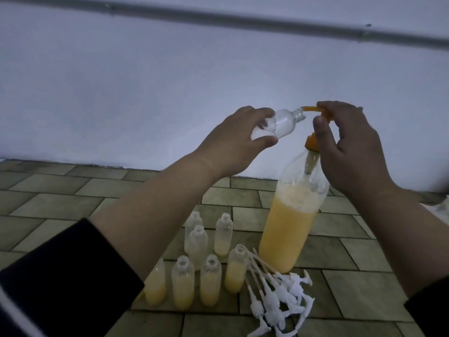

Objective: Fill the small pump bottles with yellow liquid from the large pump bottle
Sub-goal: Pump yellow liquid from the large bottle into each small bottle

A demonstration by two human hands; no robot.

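Note:
A large clear bottle (pixel 289 229) stands upright on the tiled floor, about half full of yellow liquid, with an orange pump head (pixel 313 110) on top. My right hand (pixel 349 142) grips that pump head from the right. My left hand (pixel 233 139) holds a small clear bottle (pixel 114 122) tilted on its side, its open mouth touching the orange spout. It looks empty. Several small uncapped bottles (pixel 209 280) stand on the floor below my left forearm, most partly filled with yellow liquid.
A heap of white pump tops with dip tubes (pixel 279 300) lies right of the small bottles, in front of the large bottle. A pale wall (pixel 170 81) rises behind the tiled floor (pixel 364 288). Something pale shows at the right edge (pixel 443 207).

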